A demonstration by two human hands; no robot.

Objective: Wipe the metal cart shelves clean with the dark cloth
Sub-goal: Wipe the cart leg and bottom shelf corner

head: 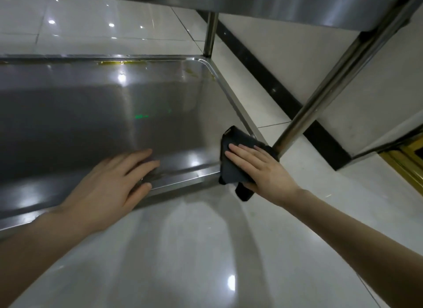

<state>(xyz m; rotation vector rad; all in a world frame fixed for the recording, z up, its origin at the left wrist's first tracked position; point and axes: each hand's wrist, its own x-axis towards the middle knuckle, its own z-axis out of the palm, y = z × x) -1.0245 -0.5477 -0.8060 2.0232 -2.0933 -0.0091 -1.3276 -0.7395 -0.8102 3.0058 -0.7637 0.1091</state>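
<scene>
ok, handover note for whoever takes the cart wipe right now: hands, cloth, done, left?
Left hand: flat over the near rim of the lower shelf, bracing, holding nothing.
Right hand: fingers straight, pressing the dark cloth onto the shelf's near right corner, beside the upright post.
Done: cannot tell how much is wiped.
Left: yellowish residue along the far rim and far right corner. Only the upper shelf underside shows.
</scene>
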